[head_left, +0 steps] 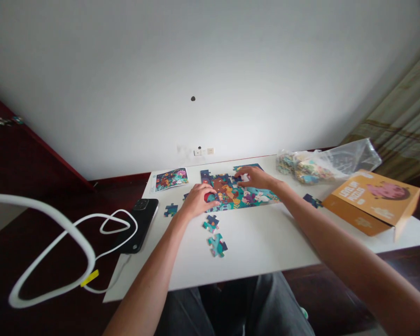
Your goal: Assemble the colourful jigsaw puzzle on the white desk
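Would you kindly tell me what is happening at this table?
A partly assembled jigsaw lies on a white table. The person's left hand is at its left side, and the right hand is over its far part. Two loose pieces lie on the near side, and an orange box is to the right.

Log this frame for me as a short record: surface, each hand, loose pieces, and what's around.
Surface: white rectangular table
Centre: partly assembled, multicoloured jigsaw puzzle, with gaps along its far side
Left hand: at the puzzle's left end; grip unclear
Right hand: at the puzzle's far side, fingers bent down; grip unclear
Loose near side: two teal-and-navy jigsaw pieces
Left: colourful printed picture sheet; black smartphone at the table edge
Right: orange cardboard puzzle box; clear plastic bag holding more pieces
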`<state>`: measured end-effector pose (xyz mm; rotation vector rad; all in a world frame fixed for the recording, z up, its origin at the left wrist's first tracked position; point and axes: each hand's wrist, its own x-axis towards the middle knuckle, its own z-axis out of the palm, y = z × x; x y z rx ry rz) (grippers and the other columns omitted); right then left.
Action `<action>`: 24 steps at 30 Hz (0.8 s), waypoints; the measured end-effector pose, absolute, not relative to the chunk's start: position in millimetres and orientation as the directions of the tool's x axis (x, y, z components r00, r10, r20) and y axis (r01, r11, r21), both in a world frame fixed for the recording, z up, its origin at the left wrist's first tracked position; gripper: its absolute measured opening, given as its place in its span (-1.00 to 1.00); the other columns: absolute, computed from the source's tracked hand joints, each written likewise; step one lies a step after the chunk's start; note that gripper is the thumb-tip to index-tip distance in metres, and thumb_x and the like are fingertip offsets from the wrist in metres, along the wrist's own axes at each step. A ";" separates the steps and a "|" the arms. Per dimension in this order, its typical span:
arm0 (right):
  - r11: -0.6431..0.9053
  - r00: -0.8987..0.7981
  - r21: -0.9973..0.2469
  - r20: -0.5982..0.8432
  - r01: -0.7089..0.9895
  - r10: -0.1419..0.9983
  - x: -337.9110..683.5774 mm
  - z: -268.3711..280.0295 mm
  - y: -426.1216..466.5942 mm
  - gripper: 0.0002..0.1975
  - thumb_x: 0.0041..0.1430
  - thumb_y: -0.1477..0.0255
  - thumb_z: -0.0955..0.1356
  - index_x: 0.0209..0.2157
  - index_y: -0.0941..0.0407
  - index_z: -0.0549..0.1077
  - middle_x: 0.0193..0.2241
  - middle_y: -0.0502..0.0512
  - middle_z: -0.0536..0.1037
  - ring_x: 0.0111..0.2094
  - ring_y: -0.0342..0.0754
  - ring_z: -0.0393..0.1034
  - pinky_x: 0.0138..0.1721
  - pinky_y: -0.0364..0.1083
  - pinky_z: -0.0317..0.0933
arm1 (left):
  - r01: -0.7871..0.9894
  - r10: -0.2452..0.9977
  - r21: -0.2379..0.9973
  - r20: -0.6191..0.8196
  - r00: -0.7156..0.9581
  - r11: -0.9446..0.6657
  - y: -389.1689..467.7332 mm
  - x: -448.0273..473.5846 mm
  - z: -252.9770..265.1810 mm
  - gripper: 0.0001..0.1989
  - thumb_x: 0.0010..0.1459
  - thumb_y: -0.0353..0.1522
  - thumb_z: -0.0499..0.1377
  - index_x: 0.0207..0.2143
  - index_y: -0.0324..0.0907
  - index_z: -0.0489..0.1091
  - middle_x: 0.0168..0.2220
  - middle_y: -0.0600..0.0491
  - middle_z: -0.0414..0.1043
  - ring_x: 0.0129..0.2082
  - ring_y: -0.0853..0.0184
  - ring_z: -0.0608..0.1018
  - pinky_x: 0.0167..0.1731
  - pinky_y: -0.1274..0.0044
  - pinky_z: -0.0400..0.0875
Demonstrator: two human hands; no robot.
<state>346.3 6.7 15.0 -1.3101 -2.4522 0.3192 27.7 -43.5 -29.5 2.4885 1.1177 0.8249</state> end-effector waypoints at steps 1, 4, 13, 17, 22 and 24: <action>0.554 -0.520 -0.372 0.199 0.744 0.831 347.5 10.5 6.3 -0.66 0.15 0.29 0.43 -0.04 0.04 0.63 -0.06 0.12 0.65 -0.11 0.06 0.53 -0.08 -0.06 0.33 | 0.590 0.759 0.478 0.377 0.531 -0.651 -44.6 28.0 -28.0 -0.65 0.12 -0.15 0.40 -0.07 -0.07 0.57 0.06 -0.03 0.51 0.10 0.11 0.48 0.16 0.27 0.37; 0.574 -0.535 -0.419 0.218 0.704 0.816 350.1 3.1 2.1 -0.64 0.18 0.26 0.42 -0.02 0.05 0.62 -0.03 0.13 0.64 -0.06 0.06 0.52 -0.03 -0.05 0.33 | 0.601 0.771 0.485 0.363 0.523 -0.636 -46.9 28.9 -24.3 -0.66 0.13 -0.16 0.40 -0.07 -0.06 0.57 0.06 -0.03 0.51 0.09 0.10 0.48 0.16 0.26 0.37; 0.614 -0.568 -0.443 0.248 0.654 0.784 350.7 -5.3 4.3 -0.66 0.25 0.36 0.36 0.04 0.05 0.59 0.02 0.13 0.63 0.05 0.08 0.50 0.13 0.02 0.30 | 0.600 0.784 0.507 0.353 0.511 -0.619 -47.9 29.0 -24.9 -0.66 0.14 -0.15 0.38 -0.06 -0.04 0.56 0.07 -0.02 0.50 0.11 0.11 0.47 0.19 0.26 0.35; 0.520 -0.441 -0.463 0.275 0.718 0.854 354.8 -7.2 4.3 -0.63 0.32 0.46 0.25 0.05 0.09 0.59 0.05 0.16 0.63 0.04 0.07 0.52 0.08 0.02 0.35 | 0.595 0.785 0.515 0.353 0.510 -0.617 -47.5 28.9 -25.4 -0.66 0.15 -0.14 0.37 -0.06 -0.05 0.56 0.08 -0.02 0.49 0.11 0.11 0.47 0.19 0.26 0.34; 0.491 -0.397 -0.387 0.300 0.780 0.867 363.9 -11.8 9.3 -0.62 0.35 0.38 0.26 0.08 0.14 0.58 0.09 0.22 0.61 0.10 0.13 0.50 0.15 0.07 0.32 | 0.591 0.782 0.516 0.350 0.516 -0.620 -47.4 28.7 -24.4 -0.65 0.15 -0.13 0.37 -0.06 -0.05 0.56 0.08 -0.02 0.49 0.11 0.12 0.47 0.19 0.27 0.34; 0.518 -0.431 -0.363 0.296 0.774 0.852 365.0 -14.7 11.1 -0.62 0.36 0.33 0.27 0.07 0.13 0.58 0.10 0.23 0.60 0.14 0.14 0.47 0.20 0.09 0.29 | 0.595 0.785 0.515 0.347 0.513 -0.616 -47.7 29.0 -23.7 -0.65 0.15 -0.12 0.37 -0.06 -0.05 0.55 0.08 -0.02 0.49 0.11 0.12 0.47 0.19 0.27 0.33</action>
